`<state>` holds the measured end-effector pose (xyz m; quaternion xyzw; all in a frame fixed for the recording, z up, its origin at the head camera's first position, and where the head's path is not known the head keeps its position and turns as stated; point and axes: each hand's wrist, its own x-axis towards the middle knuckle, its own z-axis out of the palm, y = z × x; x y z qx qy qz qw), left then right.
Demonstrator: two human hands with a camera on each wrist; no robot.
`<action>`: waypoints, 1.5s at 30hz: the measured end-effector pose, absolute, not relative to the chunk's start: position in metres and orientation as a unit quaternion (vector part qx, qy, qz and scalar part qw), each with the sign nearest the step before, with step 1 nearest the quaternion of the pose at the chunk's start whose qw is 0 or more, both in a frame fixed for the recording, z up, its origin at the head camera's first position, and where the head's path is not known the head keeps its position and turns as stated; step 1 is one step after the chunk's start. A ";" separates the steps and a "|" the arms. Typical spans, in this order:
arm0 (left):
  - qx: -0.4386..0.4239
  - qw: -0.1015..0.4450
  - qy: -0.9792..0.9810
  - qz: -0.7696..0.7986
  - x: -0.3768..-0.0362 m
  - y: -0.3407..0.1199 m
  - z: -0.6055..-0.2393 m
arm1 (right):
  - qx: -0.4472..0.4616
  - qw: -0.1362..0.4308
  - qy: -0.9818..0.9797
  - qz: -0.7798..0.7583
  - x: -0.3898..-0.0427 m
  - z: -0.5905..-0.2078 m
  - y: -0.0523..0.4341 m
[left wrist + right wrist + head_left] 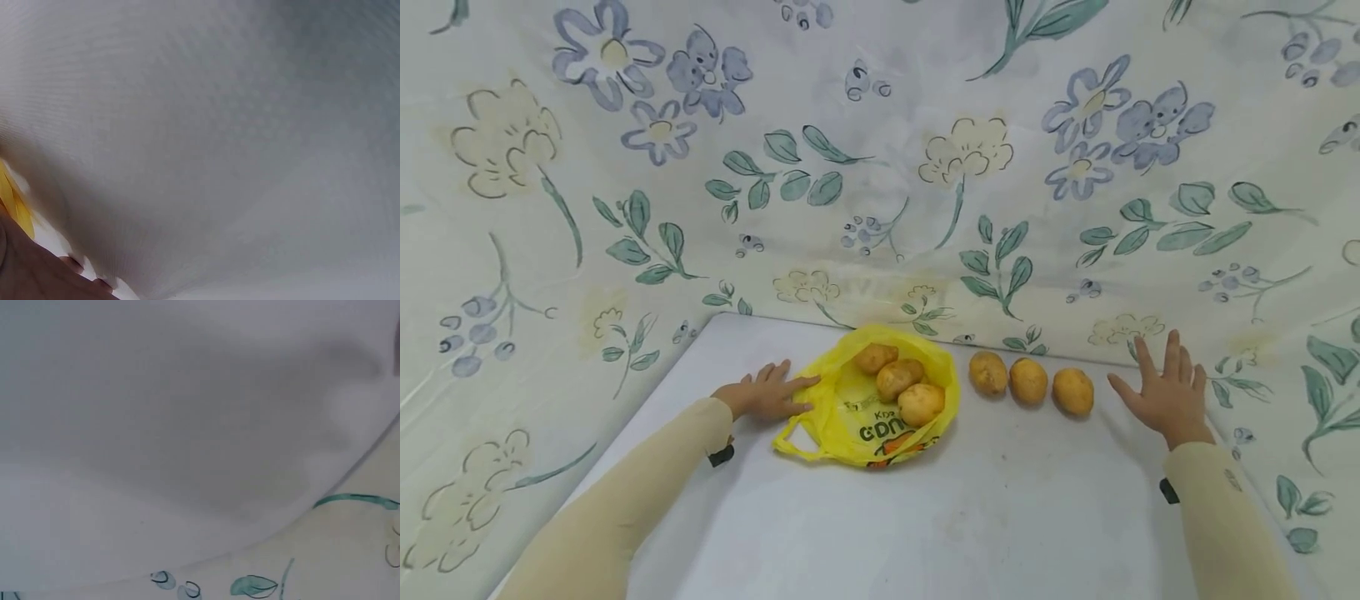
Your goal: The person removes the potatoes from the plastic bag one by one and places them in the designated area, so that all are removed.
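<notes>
Potatoes in two groups on my white table [1000,517]: three sit inside the yellow bag [850,417], which lies open at table centre, and three more [1028,381] lie in a row just right of it. My left hand [767,396] lies flat, fingers straight, fingertips touching the bag's left edge. My right hand [1165,392] rests flat with fingers spread, holding nothing, near the rightmost potato [1072,391]. Flowered cloth [880,167] hangs behind.
</notes>
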<state>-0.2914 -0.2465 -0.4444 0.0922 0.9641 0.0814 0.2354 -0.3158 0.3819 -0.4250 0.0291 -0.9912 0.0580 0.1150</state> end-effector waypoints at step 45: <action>0.084 0.239 0.964 0.074 -0.294 -0.245 -0.446 | 0.103 0.102 -0.989 0.024 -0.326 -0.400 0.331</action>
